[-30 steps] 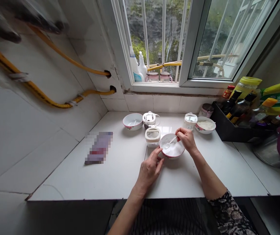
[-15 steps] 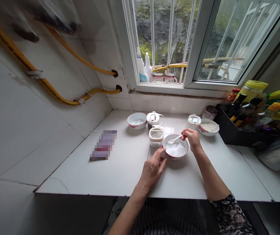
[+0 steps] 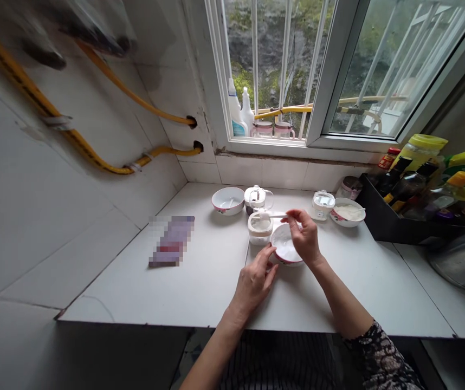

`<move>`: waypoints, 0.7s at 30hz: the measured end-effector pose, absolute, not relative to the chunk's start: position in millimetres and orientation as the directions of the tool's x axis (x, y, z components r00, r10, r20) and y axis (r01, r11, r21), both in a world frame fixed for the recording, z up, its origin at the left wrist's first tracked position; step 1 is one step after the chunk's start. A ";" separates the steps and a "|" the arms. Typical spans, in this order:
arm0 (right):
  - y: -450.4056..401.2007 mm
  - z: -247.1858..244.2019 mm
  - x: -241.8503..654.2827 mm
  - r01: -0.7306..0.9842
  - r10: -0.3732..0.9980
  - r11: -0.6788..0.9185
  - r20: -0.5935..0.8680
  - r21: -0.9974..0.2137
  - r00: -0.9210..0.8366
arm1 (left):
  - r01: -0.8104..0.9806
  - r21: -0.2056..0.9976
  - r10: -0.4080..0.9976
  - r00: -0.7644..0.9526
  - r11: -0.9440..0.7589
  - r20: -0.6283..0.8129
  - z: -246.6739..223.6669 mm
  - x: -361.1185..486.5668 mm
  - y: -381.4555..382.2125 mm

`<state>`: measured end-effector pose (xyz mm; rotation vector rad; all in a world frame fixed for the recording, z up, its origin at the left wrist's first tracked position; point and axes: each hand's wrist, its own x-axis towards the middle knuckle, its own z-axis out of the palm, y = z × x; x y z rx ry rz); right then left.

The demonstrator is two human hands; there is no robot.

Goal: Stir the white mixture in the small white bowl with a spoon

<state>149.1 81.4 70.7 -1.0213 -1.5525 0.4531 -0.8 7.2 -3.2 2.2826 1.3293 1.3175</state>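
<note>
My right hand [image 3: 304, 236] pinches the handle of a small white spoon [image 3: 275, 215], whose bowl end is over the near square jar [image 3: 260, 230]. Below that hand, a bowl of white powder [image 3: 286, 249] with a red rim is partly hidden. My left hand [image 3: 254, 277] grips the left rim of this bowl between thumb and fingers. The near jar stands just left of and behind the bowl. Behind it is another jar [image 3: 254, 198] with dark contents and a raised clear lid.
A bowl with a spoon [image 3: 227, 201] stands at the back left. Farther right are a lidded jar [image 3: 322, 205], a bowl of pale contents [image 3: 347, 212] and a black bottle box [image 3: 403, 222]. A blurred purple packet [image 3: 172, 241] lies left.
My right hand has moved left with the spoon, from over the bowl to over the near jar. My left hand stays at the bowl's rim.
</note>
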 end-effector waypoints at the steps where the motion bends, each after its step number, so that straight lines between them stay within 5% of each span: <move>1: 79.5 70.4 147.2 0.441 0.754 0.603 0.656 -0.665 -0.041 | 0.607 0.542 0.774 0.205 -0.581 0.599 -3.3 -1.0 7.2; 5: 75.6 72.0 146.9 0.572 0.622 0.713 0.741 -0.405 -0.252 | 0.603 0.550 0.780 0.211 -0.579 0.590 -2.9 -1.8 7.2; 9: 76.1 76.8 161.7 0.574 0.666 0.635 0.743 -0.518 -0.066 | 0.588 0.579 0.797 0.208 -0.565 0.567 -1.7 -1.9 6.9; 13: 81.0 76.6 180.9 0.586 0.800 0.458 0.597 -0.669 0.055 | 0.598 0.583 0.808 0.203 -0.549 0.553 -1.4 -2.4 6.3; 21: 88.8 63.6 176.6 0.660 0.861 0.396 0.508 -0.639 -0.026 | 0.597 0.584 0.807 0.200 -0.549 0.555 -0.7 -2.7 5.6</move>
